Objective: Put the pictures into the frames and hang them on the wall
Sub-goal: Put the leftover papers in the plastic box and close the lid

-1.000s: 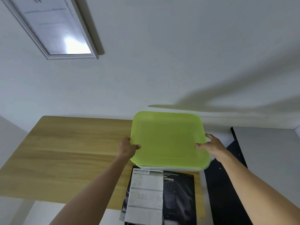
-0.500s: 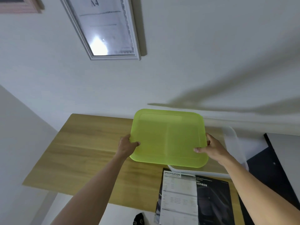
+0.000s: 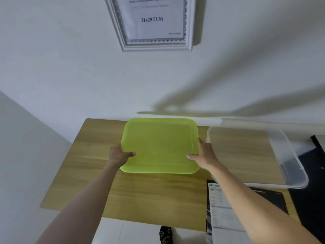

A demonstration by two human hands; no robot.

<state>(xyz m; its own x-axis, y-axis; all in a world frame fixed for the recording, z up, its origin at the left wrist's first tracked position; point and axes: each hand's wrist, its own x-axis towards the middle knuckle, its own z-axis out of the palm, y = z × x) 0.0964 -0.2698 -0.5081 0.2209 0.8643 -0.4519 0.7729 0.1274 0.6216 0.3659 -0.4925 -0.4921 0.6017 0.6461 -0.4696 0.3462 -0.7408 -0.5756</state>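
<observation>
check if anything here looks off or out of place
The clear bin and the dark printed sheets both overhang the wooden table's edges. The wall frame still shows its size insert.

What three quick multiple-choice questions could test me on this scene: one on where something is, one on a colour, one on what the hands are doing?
1. Where is the clear plastic bin relative to the lid?
A. On the person's right
B. On the person's left
C. Hanging on the wall

2. What colour is the lid?
A. Red
B. Lime green
C. Black

3. What are the left hand and right hand doing?
A. Both resting flat on the wooden table
B. One hangs the white frame
C. Each grips a side edge of the lid

Answers: 1 A, the bin stands beyond the right hand; 2 B, it is bright yellow-green; 3 C, thumbs lie on top at both edges.
</observation>
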